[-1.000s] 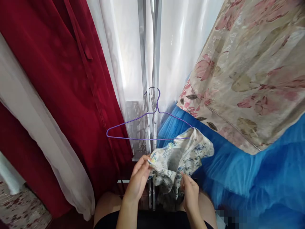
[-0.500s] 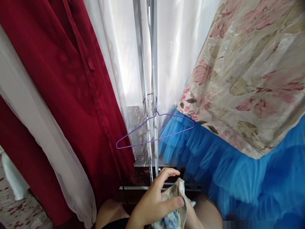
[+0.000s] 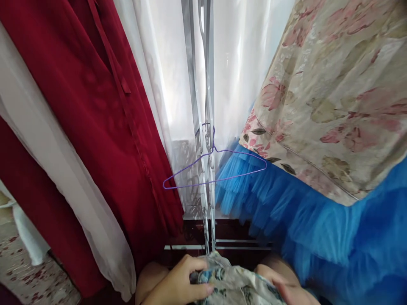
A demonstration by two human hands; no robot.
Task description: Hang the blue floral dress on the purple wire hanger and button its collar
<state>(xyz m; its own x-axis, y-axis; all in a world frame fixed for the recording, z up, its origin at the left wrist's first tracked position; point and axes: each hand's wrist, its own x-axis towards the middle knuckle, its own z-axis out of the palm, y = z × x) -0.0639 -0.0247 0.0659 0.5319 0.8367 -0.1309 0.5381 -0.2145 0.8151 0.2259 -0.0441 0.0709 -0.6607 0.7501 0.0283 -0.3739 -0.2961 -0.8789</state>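
At the bottom edge my left hand (image 3: 182, 281) is closed around a bunched floral-print cloth (image 3: 232, 284), white with blue and yellow. My right hand (image 3: 282, 284) grips the same cloth from the right, partly cut off by the frame. Both hands rest low over my knees. Above them an empty purple wire hanger (image 3: 216, 167) hangs by its hook from a metal window grille (image 3: 206, 110), tilted a little, apart from my hands.
A dark red garment (image 3: 95, 118) hangs at the left with a sheer white curtain (image 3: 57, 169) across it. A pink-flowered beige fabric (image 3: 333, 93) and a blue tulle skirt (image 3: 318, 228) fill the right. A patterned floor (image 3: 28, 279) shows at lower left.
The floral cloth came off the hanger's right end and dropped to my lap. Both hands moved down with it and now bunch it. The hanger swung and hangs bare.
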